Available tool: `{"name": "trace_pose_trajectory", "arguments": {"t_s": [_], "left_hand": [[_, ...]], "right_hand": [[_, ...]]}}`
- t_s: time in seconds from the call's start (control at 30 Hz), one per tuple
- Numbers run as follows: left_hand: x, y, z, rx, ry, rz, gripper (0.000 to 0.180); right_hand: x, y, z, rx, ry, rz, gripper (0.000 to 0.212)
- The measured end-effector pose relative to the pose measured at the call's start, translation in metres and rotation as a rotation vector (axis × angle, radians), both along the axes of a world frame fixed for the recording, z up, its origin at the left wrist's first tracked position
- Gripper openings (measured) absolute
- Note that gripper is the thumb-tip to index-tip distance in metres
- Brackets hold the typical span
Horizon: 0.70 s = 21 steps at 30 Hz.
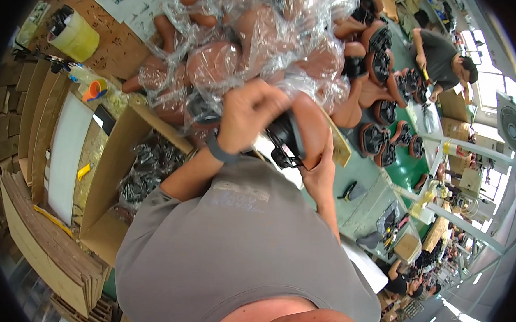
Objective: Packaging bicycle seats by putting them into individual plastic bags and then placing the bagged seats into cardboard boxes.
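A black shoe with a thick reddish-brown sole (311, 129) is held in front of my chest, tilted, with its sole turned to the right. My right hand (320, 175) is closed around its lower end, the thumb lying along the sole. My left hand (244, 116), with a dark band on the wrist, is at the shoe's upper left side; its curled fingers are smeared by motion, so whether they grip anything is unclear. Just beyond both hands lies a heap of brown-soled shoes in clear plastic bags (213, 62).
An open cardboard box (108, 176) with dark plastic-wrapped items stands at left, near stacked cardboard sheets (50, 237). A yellowish bucket (78, 38) sits at the far left. Rows of unwrapped shoes (376, 138) cover the green bench at right. A co-worker (441, 60) works beyond.
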<state>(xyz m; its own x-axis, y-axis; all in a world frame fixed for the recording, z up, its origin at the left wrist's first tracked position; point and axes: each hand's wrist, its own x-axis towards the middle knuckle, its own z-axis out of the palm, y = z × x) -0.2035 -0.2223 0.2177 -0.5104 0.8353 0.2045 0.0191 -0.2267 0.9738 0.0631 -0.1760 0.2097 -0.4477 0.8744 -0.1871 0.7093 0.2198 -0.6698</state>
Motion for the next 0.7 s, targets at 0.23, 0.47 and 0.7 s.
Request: {"name": "trace_pose_trajectory", "arguments": {"t_s": [0.23, 0.47, 0.7], "left_hand": [[-0.012, -0.027, 0.057, 0.393, 0.127, -0.807, 0.006], [-0.051, -0.08, 0.023, 0.297, 0.121, -0.054, 0.009], [-0.024, -0.115, -0.171, -0.277, -0.568, 0.534, 0.052]], "right_hand": [[-0.029, 0.059, -0.018, -0.672, 0.675, -0.038, 0.079], [-0.163, 0.141, 0.055, -0.665, 0.925, -0.02, 0.06], [-0.362, 0.265, 0.099, 0.835, 0.386, 0.123, 0.044]]}}
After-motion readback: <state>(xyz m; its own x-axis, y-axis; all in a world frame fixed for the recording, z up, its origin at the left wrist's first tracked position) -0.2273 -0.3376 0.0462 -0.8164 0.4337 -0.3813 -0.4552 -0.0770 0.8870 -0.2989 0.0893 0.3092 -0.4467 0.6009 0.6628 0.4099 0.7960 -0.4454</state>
